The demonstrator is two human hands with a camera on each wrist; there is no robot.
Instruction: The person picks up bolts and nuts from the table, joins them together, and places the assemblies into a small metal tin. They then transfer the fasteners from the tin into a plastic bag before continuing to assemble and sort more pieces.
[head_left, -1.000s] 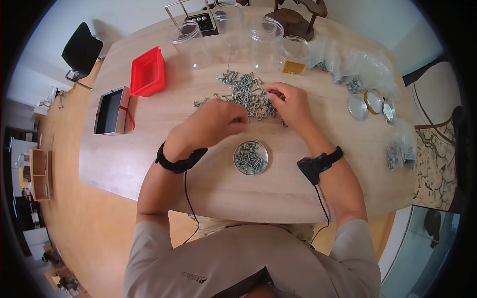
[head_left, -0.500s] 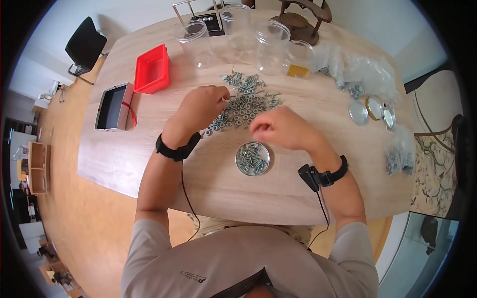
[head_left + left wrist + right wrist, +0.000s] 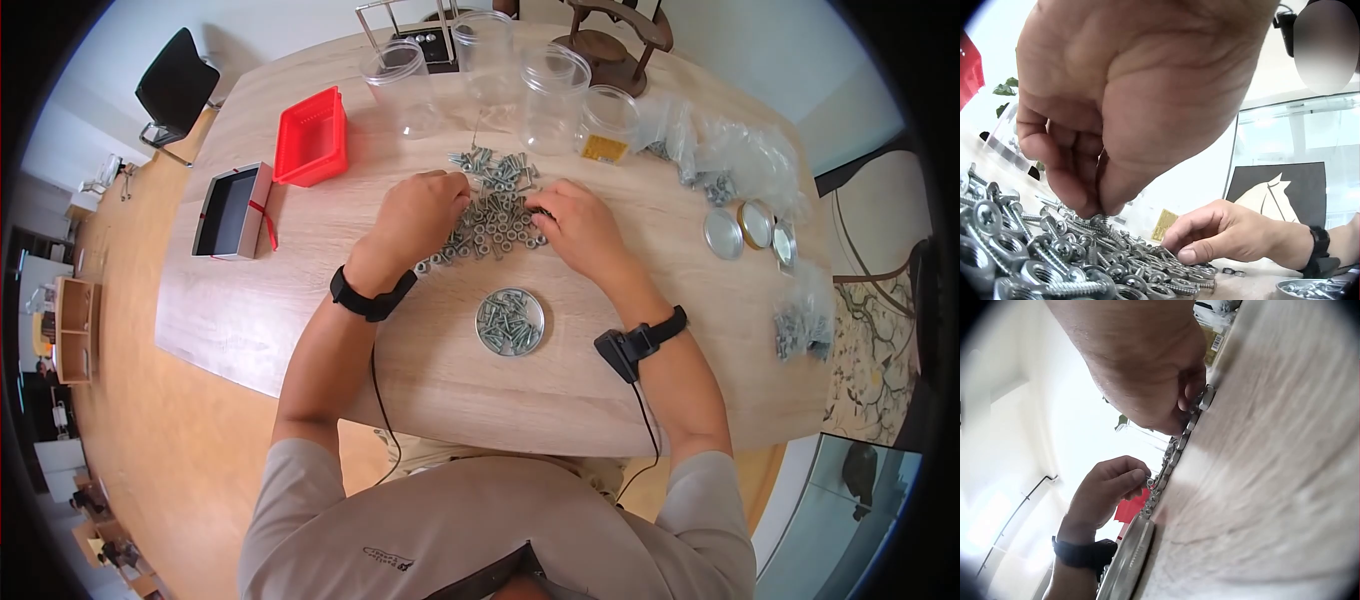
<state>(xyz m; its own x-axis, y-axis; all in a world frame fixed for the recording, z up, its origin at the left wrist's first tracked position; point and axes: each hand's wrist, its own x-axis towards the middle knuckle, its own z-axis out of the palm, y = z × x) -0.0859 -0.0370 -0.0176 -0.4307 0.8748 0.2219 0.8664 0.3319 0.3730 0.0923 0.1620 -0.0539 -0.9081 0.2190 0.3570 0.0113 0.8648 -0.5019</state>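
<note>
Downward over the screws (image 3: pixel 1063 250), left hand (image 3: pixel 1116 100), fingers (image 3: pixel 1069 187) bent

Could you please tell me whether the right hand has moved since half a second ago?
Yes: in the head view, the right hand has moved forward, away from the dish, to the right edge of the hardware pile.

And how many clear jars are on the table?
4 jars: one nearest the red basket, one at the back, one just right of that, one with a yellow label.
</note>
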